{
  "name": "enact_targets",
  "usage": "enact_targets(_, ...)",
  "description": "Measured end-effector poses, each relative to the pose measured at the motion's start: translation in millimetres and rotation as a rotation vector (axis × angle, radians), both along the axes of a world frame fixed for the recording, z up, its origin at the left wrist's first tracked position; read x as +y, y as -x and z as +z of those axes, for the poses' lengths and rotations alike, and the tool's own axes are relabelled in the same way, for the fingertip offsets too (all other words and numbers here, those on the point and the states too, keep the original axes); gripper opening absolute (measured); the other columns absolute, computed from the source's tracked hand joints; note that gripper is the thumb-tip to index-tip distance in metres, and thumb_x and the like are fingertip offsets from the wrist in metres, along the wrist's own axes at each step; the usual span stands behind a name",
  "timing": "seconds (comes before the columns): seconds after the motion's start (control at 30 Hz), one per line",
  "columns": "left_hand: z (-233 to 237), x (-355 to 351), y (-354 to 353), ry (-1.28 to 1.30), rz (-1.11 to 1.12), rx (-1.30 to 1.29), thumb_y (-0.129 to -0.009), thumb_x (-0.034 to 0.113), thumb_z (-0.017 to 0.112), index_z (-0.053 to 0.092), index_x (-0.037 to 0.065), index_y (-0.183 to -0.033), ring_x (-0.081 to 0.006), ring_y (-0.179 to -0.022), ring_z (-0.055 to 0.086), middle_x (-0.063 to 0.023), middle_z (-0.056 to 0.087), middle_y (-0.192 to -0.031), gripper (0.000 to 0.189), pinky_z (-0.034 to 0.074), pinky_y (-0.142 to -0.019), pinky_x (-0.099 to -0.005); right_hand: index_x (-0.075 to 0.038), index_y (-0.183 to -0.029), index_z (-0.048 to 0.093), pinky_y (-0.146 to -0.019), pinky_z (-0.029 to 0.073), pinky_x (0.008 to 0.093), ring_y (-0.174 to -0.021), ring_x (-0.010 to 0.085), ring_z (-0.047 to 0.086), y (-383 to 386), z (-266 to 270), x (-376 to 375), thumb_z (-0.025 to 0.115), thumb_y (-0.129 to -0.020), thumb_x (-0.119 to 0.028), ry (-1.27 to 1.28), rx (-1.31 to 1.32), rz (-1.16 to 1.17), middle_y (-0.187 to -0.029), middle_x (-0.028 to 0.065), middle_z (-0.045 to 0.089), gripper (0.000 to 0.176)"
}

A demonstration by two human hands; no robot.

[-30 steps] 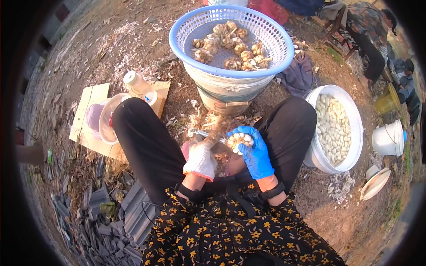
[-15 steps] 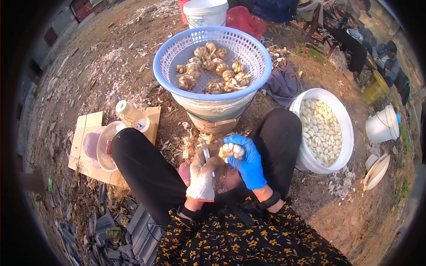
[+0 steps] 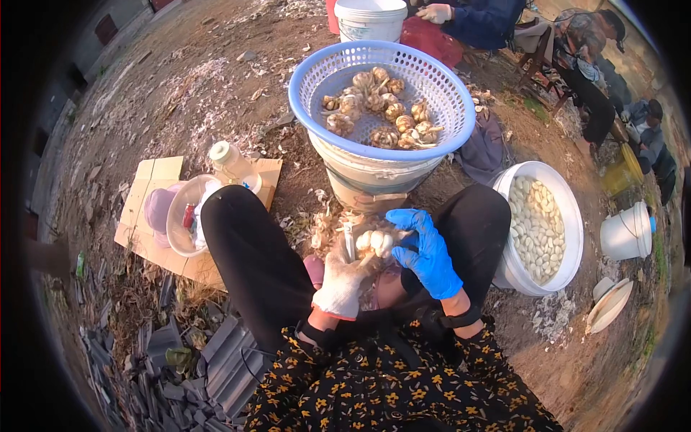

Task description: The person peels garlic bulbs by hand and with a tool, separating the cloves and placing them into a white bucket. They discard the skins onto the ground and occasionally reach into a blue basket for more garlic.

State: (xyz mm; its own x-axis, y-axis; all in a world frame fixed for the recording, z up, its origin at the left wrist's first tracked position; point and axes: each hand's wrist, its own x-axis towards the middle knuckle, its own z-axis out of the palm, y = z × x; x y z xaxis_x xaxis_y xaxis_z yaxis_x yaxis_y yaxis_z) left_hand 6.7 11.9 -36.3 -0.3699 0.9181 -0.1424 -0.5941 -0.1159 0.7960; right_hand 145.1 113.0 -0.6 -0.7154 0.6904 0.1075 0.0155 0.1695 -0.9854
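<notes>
A partly peeled garlic bulb, its white cloves facing up, is between my two hands over the ground between my knees. My left hand, in a whitish work glove, is closed around a narrow, pale knife that points away from me. Its thumb lies against the bulb's left side. In a blue rubber glove, my right hand curls its fingers and thumb around the bulb's right side. Loose husks lie just beyond. Unpeeled bulbs sit in the blue basket ahead.
The basket rests on a white bucket. Right of my knee stands a white bucket of peeled cloves. Cardboard at left carries a plastic bowl and a jar. Other people sit at upper right.
The bulb has come across to my left hand and the knife. My right hand's fingers have loosened and spread along its side. The view has shifted, moving the surroundings rightward.
</notes>
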Motion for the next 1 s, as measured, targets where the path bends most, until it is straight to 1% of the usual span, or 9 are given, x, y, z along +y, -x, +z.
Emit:
enact_targets(0.03, 0.4, 0.1, -0.5, 0.014, 0.005, 0.021, -0.079, -0.014, 0.056, 0.043, -0.002, -0.13, -0.0138, -0.093, 0.061, -0.0102, 0.061, -0.109, 0.054, 0.051, -0.073, -0.0227, -0.01, -0.118, 0.055, -0.082, 0.048, 0.0286, -0.099, 0.0149, 0.054, 4.2, 6.6, -3.5, 0.069, -0.082, -0.008, -0.077, -0.02, -0.041, -0.113, 0.0025, 0.056, 0.039)
enact_targets(0.13, 7.9, -1.3, -3.2, 0.057, 0.015, 0.085, -0.08, -0.011, 0.06, 0.042, -0.002, -0.13, -0.0144, -0.093, 0.061, -0.0105, 0.061, -0.111, 0.054, 0.051, -0.073, -0.0232, -0.008, -0.111, 0.055, -0.078, 0.048, 0.029, -0.089, 0.0143, 0.055, 8.2, -2.2, -8.5, 0.071, -0.079, -0.007, -0.113, -0.066, -0.056, -0.106, 0.0029, 0.058, 0.035)
enact_targets(0.17, 7.6, -1.3, -3.9, 0.062, 0.001, 0.076, -0.081, -0.009, 0.06, 0.042, -0.002, -0.13, -0.0145, -0.093, 0.062, -0.0106, 0.061, -0.111, 0.053, 0.051, -0.074, -0.0237, -0.007, -0.105, 0.055, -0.075, 0.049, 0.0294, -0.082, 0.0152, 0.057, 11.7, -7.5, -9.0, 0.072, -0.079, -0.01, -0.165, -0.033, -0.11, -0.098, 0.0048, 0.06, 0.031)
enact_targets(0.37, 3.1, -10.4, -0.8, -0.003, -0.102, -0.149, -0.085, -0.002, 0.058, 0.043, 0.0, -0.13, -0.0141, -0.09, 0.063, -0.0094, 0.062, -0.109, 0.048, 0.053, -0.072, -0.0251, -0.005, -0.097, 0.056, -0.065, 0.051, 0.0316, -0.07, 0.0202, 0.059, 19.6, 2.8, -15.6, 0.071, -0.078, -0.014, -0.302, -0.23, -0.163, -0.084, 0.0103, 0.059, 0.026)
enact_targets(0.53, -1.5, -16.1, -2.4, 0.021, -0.138, -0.307, -0.084, 0.002, 0.06, 0.046, 0.003, -0.131, -0.0136, -0.082, 0.064, -0.0082, 0.062, -0.108, 0.049, 0.052, -0.064, -0.0232, -0.005, -0.092, 0.055, -0.064, 0.051, 0.0314, -0.067, 0.0207, 0.059, 20.1, -8.4, -14.2, 0.069, -0.08, -0.015, -0.309, -0.233, -0.134, -0.079, 0.0107, 0.059, 0.021)
enact_targets(0.63, 3.1, -14.6, -1.6, 0.085, -0.153, -0.209, -0.085, 0.004, 0.061, 0.047, 0.005, -0.13, -0.0128, -0.079, 0.064, -0.0072, 0.063, -0.107, 0.048, 0.052, -0.063, -0.0219, -0.005, -0.092, 0.055, -0.064, 0.051, 0.0313, -0.067, 0.02, 0.06, 19.5, -12.2, -15.2, 0.069, -0.08, -0.016, -0.283, -0.214, -0.153, -0.079, 0.011, 0.06, 0.021)
enact_targets(0.73, -2.2, -16.2, 0.2, 0.054, -0.185, -0.315, -0.084, 0.002, 0.061, 0.049, 0.005, -0.129, -0.0123, -0.08, 0.064, -0.0062, 0.064, -0.105, 0.047, 0.052, -0.063, -0.0219, -0.004, -0.091, 0.056, -0.064, 0.051, 0.0308, -0.067, 0.0192, 0.06, 20.0, -14.5, -15.1, 0.067, -0.082, -0.014, -0.248, -0.192, -0.165, -0.081, 0.0105, 0.062, 0.017)
enact_targets(0.83, 5.1, -13.3, -7.4, 0.114, -0.088, -0.313, -0.083, 0.0, 0.06, 0.049, 0.005, -0.129, -0.0113, -0.08, 0.064, -0.0054, 0.065, -0.103, 0.047, 0.05, -0.059, -0.0206, -0.004, -0.09, 0.058, -0.064, 0.05, 0.03, -0.068, 0.0176, 0.059, 19.3, -23.2, -15.1, 0.067, -0.083, -0.011, -0.197, -0.135, -0.186, -0.082, 0.0092, 0.063, 0.013)
enact_targets(1.0, 6.9, -12.4, -2.8, 0.1, -0.106, -0.302, -0.082, -0.002, 0.059, 0.048, 0.005, -0.129, -0.0096, -0.077, 0.063, -0.0049, 0.065, -0.102, 0.049, 0.046, -0.053, -0.0179, -0.003, -0.096, 0.063, -0.064, 0.05, 0.0276, -0.068, 0.0131, 0.058, 22.4, -21.2, -17.7, 0.069, -0.085, -0.011, -0.196, -0.088, -0.192, -0.08, 0.0066, 0.064, 0.015)
